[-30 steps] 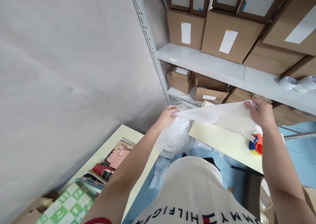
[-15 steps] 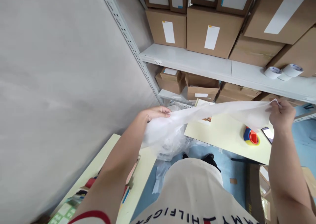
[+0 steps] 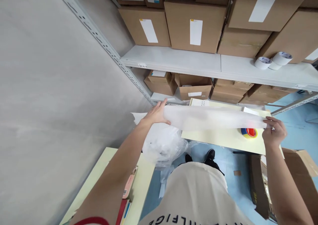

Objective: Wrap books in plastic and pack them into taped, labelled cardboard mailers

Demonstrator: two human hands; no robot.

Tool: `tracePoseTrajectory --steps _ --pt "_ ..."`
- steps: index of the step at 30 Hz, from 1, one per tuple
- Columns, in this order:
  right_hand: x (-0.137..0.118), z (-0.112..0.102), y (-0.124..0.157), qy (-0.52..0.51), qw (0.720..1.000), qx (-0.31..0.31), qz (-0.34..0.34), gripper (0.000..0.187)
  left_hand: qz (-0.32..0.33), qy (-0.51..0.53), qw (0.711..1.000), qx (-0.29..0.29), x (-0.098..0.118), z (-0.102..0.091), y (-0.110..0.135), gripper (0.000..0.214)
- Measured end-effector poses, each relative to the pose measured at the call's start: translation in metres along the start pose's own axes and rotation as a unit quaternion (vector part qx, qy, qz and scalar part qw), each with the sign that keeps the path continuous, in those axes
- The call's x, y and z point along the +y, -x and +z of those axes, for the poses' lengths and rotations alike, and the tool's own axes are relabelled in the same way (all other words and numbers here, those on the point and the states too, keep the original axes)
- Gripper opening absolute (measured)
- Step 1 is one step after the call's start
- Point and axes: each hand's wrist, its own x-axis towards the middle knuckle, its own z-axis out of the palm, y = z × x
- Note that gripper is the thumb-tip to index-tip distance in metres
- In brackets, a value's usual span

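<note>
A long strip of thin, translucent white wrapping sheet [image 3: 211, 117] stretches between my hands above the table [image 3: 221, 140]. My right hand [image 3: 274, 130] pinches its right end. My left hand [image 3: 156, 114] lies against the strip nearer its left end, thumb and fingers spread apart. Past that hand, a loose ragged end of the sheet sticks out to the left. Below the strip's right part, a tape roll in a blue, red and yellow holder [image 3: 249, 133] rests on the table, partly covered. Crumpled clear plastic [image 3: 164, 144] is heaped below my left hand.
Shelves [image 3: 179, 58] ahead carry cardboard boxes [image 3: 196, 26] and several white tape rolls [image 3: 263, 63]. A grey wall [image 3: 62, 102] stands at left. Books [image 3: 124, 208] lie on a side table [image 3: 142, 182]. An open carton [image 3: 258, 185] sits on the floor at right.
The strip is now straighter and flatter over the table. My left hand has opened from its grip on the sheet, and my right hand has come lower and slightly left. The view has shifted right.
</note>
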Motion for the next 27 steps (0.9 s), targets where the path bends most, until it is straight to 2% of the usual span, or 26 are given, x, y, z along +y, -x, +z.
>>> tracePoseTrajectory --steps 3,6,8,13,15,18,22,25,27 --pt "0.02 0.004 0.031 0.011 0.999 0.009 -0.037 0.022 -0.02 -0.097 0.994 0.041 0.011 0.023 -0.003 0.123" --pt "0.035 0.011 0.066 0.011 0.998 -0.044 -0.031 0.025 -0.064 -0.15 0.984 0.078 0.027 0.059 -0.005 0.111" --pt "0.044 0.016 0.09 0.006 0.996 -0.09 -0.021 0.027 -0.067 -0.148 0.984 0.076 0.044 0.084 -0.005 0.104" --pt "0.067 0.028 0.141 -0.03 0.979 -0.195 -0.039 0.034 0.074 -0.086 0.993 -0.022 0.105 0.144 -0.014 0.082" --pt "0.08 0.032 0.158 -0.039 0.969 -0.243 -0.034 0.034 0.084 -0.065 0.992 -0.065 0.127 0.167 -0.022 0.075" --pt "0.104 0.038 0.182 -0.045 0.948 -0.315 -0.02 0.036 0.034 -0.051 0.988 -0.141 0.146 0.202 -0.031 0.077" --pt "0.132 0.036 0.208 -0.016 0.905 -0.424 0.013 0.042 -0.084 -0.042 0.965 -0.245 0.152 0.243 -0.028 0.088" --pt "0.134 0.031 0.214 0.028 0.86 -0.508 0.033 0.051 -0.136 -0.033 0.952 -0.271 0.152 0.262 -0.019 0.092" --pt "0.124 0.033 0.213 0.035 0.849 -0.526 0.039 0.054 -0.149 -0.033 0.952 -0.266 0.153 0.268 -0.015 0.092"
